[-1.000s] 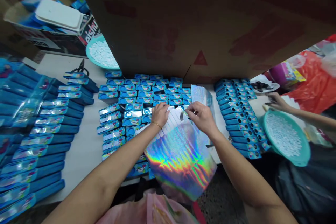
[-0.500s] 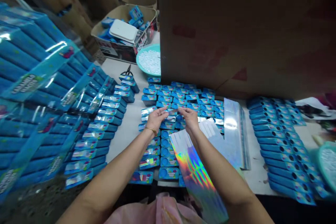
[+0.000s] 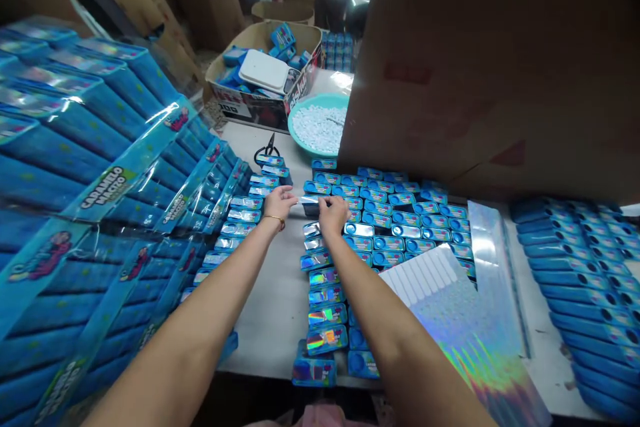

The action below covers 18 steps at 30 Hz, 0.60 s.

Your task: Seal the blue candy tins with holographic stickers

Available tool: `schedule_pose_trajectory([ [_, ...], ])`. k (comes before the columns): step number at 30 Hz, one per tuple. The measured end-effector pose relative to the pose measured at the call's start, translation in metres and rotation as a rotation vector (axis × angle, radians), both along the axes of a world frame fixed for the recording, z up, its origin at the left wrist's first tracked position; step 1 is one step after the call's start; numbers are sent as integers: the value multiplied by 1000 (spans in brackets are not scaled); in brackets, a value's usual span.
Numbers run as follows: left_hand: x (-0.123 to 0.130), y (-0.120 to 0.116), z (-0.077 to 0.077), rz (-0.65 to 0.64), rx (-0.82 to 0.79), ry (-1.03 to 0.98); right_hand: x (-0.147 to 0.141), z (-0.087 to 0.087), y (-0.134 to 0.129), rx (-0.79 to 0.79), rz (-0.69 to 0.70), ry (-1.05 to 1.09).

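My left hand [image 3: 280, 204] and my right hand [image 3: 334, 215] each pinch one end of a narrow shiny sticker strip [image 3: 307, 199]. It stretches level between my fingertips, over a small blue box [image 3: 311, 209] in the leftmost column of the middle group. Whether the strip touches that box's top, I cannot tell. Several boxes nearer me, such as one with a rainbow-shining top [image 3: 327, 315], carry similar shiny strips. To the right of my right forearm, a holographic sticker sheet [image 3: 470, 327] with white strip-shaped gaps lies partly over the boxes.
A tall cardboard box [image 3: 480, 73] walls off the back right. Wrapped blue packs [image 3: 100, 147] are stacked at the left, with scissors [image 3: 268, 150] beyond the left row. A basin of white pellets [image 3: 320, 123] and a carton [image 3: 250, 103] stand behind. More blue boxes [image 3: 575, 287] fill the right.
My hands have moved left across the boxes with the strip between them, coming down over the leftmost column. The view has turned left. The holographic sheet now shows farther right.
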<state>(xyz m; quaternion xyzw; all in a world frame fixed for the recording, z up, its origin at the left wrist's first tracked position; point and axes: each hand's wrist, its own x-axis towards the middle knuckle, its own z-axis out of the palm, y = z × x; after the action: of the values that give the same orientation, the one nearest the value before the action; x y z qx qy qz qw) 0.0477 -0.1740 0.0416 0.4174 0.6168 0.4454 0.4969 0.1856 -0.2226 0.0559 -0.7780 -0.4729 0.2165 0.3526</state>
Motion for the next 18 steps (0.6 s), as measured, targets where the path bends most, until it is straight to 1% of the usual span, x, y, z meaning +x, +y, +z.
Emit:
schedule_pose_trajectory([
  [3,-3,7,-13,11,-7,-9,-2,-7,4,3,25,-89],
  [6,-5,11,-23,0,-20,-27,-3,-11,7,0,29,-138],
  [10,-5,13,-30,-12,-22,-27,-4,-12,10,-12,30,-172],
  [14,4,11,-37,5,-45,-61,-5,-12,11,-104,82,-283],
  [16,8,10,-43,35,-52,-23,-2,-11,10,-108,118,-354],
  [18,10,8,-50,65,-57,53,3,-8,6,-71,173,-423],
])
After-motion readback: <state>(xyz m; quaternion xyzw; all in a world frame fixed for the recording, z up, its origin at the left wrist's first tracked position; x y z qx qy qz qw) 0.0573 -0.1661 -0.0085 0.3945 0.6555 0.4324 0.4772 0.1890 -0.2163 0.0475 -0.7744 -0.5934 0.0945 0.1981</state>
